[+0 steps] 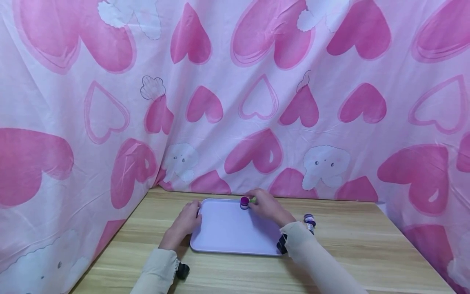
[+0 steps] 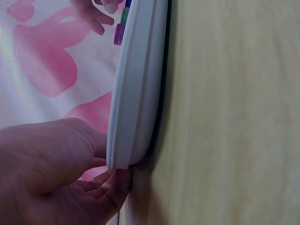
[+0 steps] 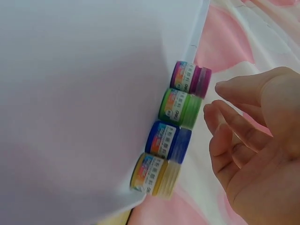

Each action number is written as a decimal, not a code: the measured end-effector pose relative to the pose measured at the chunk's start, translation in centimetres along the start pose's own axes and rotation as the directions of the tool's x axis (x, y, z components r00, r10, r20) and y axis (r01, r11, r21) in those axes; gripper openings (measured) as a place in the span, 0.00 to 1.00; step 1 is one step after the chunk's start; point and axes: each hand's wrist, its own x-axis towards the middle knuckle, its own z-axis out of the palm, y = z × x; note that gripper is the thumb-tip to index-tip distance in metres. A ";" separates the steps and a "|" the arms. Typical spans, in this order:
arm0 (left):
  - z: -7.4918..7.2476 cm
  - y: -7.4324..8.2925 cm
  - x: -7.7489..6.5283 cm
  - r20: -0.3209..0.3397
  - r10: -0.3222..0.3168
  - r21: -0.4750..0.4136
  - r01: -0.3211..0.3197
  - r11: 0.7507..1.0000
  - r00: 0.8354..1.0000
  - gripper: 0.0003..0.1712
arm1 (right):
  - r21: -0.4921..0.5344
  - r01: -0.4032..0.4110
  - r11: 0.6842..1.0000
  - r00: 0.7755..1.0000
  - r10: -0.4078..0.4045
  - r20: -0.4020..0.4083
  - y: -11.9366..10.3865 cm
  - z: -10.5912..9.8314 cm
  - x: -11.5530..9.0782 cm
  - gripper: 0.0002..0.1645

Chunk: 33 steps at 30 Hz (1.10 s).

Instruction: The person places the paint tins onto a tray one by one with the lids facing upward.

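left hand [image 2: 56, 164] — curled, gripping tray [image 2: 133, 93]

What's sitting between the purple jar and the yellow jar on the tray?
The green jar and the blue jar, side by side, as the right wrist view shows.

The surface [image 1: 367, 249], pale and wood-grained, extends past the tray [image 1: 235, 230] to its left, right and front. The tray lies directly on it; right of the tray, small dark jars [image 1: 309, 219] sit close together, partly hidden.

Head view faces forward-down; closer wrist views share the tray [image 1: 233, 230].
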 end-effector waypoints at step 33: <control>0.2 -0.2 0.2 -0.004 0.006 -0.007 -0.006 1.000 1.000 0.22 | 0.033 -0.032 0.999 0.999 0.033 -0.041 4.2 -4.4 -3.8 0.17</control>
